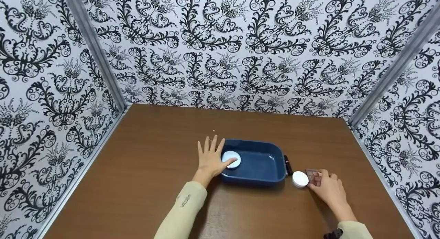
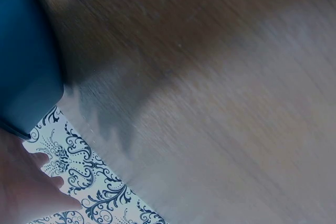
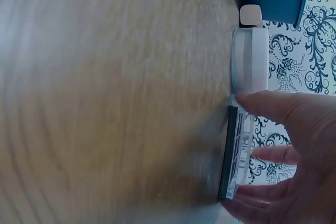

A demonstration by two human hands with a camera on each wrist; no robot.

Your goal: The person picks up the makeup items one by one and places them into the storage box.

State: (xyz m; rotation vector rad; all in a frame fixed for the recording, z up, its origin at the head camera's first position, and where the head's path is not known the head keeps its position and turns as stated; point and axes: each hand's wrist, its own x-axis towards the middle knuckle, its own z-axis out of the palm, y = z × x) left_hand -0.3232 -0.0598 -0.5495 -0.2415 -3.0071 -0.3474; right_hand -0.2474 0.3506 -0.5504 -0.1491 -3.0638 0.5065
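My left hand (image 1: 209, 162) has its fingers spread over the left rim of a blue rectangular basin (image 1: 256, 180). Inside the basin, close to the thumb, lies a round white-topped item (image 1: 230, 156). Further right, my right hand (image 1: 331, 191) holds a flat makeup palette (image 1: 313, 176) with reddish-brown squares. In the right wrist view, thumb and fingers span the clear-lidded, dark-based palette (image 3: 231, 153) from end to end, low at the table. Touching or nearly touching the thumb is a round jar (image 3: 250, 60) with a white lid and clear body.
A dark tube (image 1: 288, 165) with a pale end lies against the basin's right side, beside the jar. The brown wooden table (image 1: 154, 146) is bounded by patterned walls (image 1: 220, 53) at the back and both sides.
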